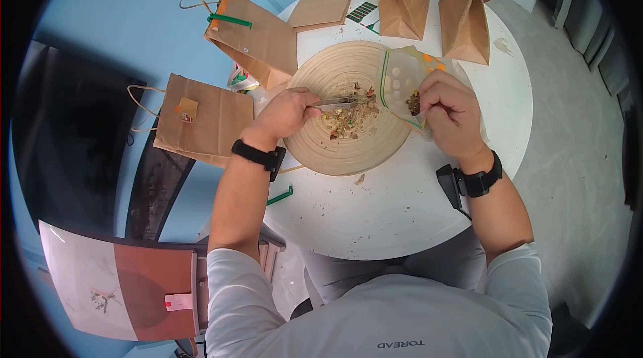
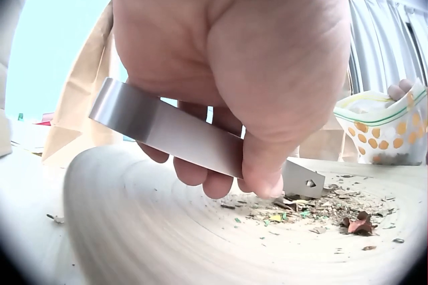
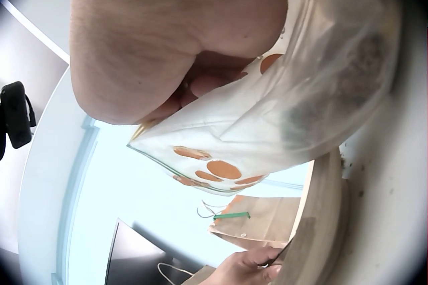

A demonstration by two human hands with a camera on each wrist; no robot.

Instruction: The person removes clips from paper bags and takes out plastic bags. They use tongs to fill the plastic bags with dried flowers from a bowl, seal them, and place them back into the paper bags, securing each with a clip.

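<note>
My left hand [image 1: 284, 115] pinches metal tongs [image 1: 335, 103] over the round wooden plate [image 1: 315, 150]. In the left wrist view the tongs [image 2: 194, 139] lie between thumb and curled fingers, their tip at a pile of dried crumbs [image 2: 301, 213] with a reddish-brown flake [image 2: 359, 223]. At the plate's right side my right hand [image 1: 454, 113] grips the edge of a translucent zip bag [image 1: 400, 77] with orange dots and dark bits inside. The bag [image 3: 247, 131] hangs from that hand [image 3: 167, 38] in the right wrist view; its fingertips are mostly hidden.
Brown paper bags stand around the far and left sides of the white table [image 1: 375, 224], one [image 1: 258, 36] with a green clip. Another bag [image 1: 201, 120] is left of the plate. A green clip [image 1: 280, 195] and scattered crumbs lie near the table's front.
</note>
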